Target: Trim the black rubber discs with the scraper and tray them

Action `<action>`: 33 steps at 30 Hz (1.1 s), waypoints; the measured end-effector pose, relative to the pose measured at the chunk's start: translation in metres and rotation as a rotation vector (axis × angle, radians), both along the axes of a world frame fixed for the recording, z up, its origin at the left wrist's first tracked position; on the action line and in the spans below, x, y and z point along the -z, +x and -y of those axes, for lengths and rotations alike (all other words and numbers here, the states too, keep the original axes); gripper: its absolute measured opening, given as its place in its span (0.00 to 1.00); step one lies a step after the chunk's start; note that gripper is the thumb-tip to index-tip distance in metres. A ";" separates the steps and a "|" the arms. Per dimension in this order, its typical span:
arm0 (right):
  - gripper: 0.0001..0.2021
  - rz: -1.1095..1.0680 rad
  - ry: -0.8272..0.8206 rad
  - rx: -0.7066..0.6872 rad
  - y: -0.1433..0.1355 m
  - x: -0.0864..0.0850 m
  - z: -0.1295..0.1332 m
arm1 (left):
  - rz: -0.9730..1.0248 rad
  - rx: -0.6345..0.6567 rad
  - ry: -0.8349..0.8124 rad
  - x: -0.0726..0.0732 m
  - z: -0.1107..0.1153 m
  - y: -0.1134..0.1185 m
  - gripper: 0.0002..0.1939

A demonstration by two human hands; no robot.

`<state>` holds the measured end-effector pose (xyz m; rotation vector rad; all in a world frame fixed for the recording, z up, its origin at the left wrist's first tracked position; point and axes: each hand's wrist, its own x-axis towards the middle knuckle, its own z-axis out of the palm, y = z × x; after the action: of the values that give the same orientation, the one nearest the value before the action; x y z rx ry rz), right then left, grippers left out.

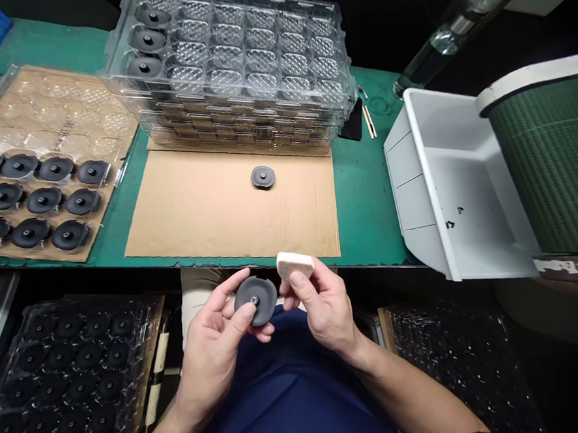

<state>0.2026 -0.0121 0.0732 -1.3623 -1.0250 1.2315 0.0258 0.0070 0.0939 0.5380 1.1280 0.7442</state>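
Note:
Between the thumb and fingers of my left hand (218,332) is a round black plastic part (264,296) with a small raised hub in its middle. My right hand (326,305) pinches a white, eraser-like block (294,264) just to the right of that part; the two do not touch. Both hands are in front of the table's near edge, above my lap. A similar black part (263,177) lies alone on the cardboard sheet (195,209) beyond them.
Stacked clear trays (261,81) stand at the back, the top one holding three black parts in its left column. A partly filled tray (46,172) lies left. At right are a white bin (429,188) and a green mesh roll (550,161). More filled trays (68,380) sit below.

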 end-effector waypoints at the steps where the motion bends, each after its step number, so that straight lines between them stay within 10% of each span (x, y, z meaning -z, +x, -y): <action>1: 0.14 -0.017 -0.020 0.010 -0.001 0.002 -0.001 | -0.043 0.026 0.033 0.000 0.002 0.002 0.36; 8: 0.16 0.212 -0.007 -0.029 -0.005 0.012 -0.012 | -0.053 0.157 0.028 -0.001 0.006 0.008 0.34; 15: 0.19 0.821 0.150 0.031 0.041 0.051 -0.061 | -0.074 0.028 0.073 0.005 -0.003 0.005 0.29; 21: 0.16 1.045 0.160 0.139 0.082 0.087 -0.106 | -0.545 -0.251 0.635 0.000 -0.003 0.002 0.05; 25: 0.15 1.124 0.126 0.154 0.081 0.105 -0.107 | -0.737 -0.265 1.071 0.000 -0.005 -0.003 0.15; 33: 0.16 1.205 0.104 0.140 0.080 0.107 -0.105 | -0.764 -0.221 1.191 -0.001 -0.010 -0.006 0.23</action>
<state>0.2822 0.0932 -0.0338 -2.0722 -1.6959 0.1245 0.0194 0.0174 0.0950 1.8311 1.3589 1.4630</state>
